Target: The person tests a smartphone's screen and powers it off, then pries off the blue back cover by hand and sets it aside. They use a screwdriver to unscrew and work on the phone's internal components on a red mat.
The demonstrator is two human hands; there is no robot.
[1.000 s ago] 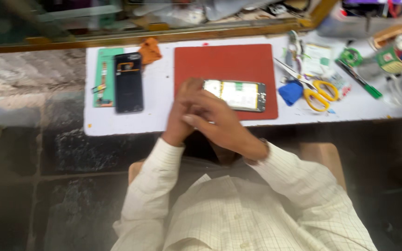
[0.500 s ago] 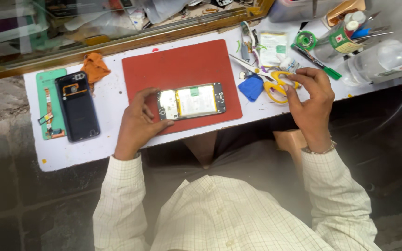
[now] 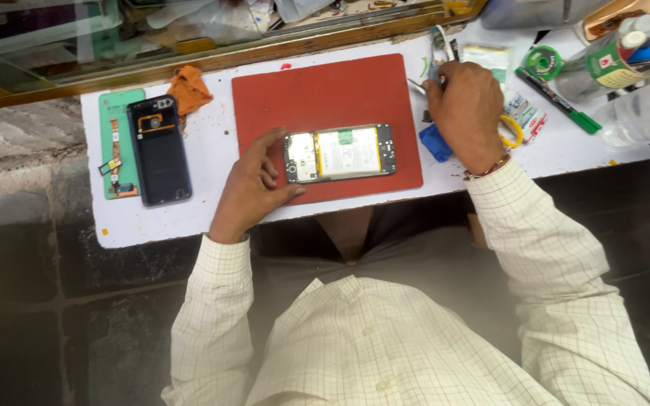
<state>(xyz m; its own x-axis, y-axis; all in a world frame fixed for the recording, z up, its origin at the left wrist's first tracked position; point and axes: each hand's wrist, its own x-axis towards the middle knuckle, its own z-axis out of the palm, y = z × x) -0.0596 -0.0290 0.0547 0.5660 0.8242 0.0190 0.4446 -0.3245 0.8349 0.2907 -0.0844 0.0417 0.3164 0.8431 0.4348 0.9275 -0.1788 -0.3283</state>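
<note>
Phone repair, tool being fetched
Left hand [image 3: 253,188], fingers spread, steadies the opened phone [image 3: 340,153] on the red mat [image 3: 325,90]; right hand [image 3: 468,113] closes on tweezers [image 3: 436,56], needing a firm pinch

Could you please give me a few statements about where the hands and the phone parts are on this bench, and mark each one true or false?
1. The left hand touches the left end of the opened phone. True.
2. The opened phone lies on the green mat. False: it lies on the red mat; the green mat is further left.
3. The right hand is over the tools right of the red mat. True.
4. The dark back cover lies under the right hand. False: it lies at the left, partly on the green mat.
5. The orange cloth covers the opened phone. False: it lies apart, near the dark back cover.
</note>
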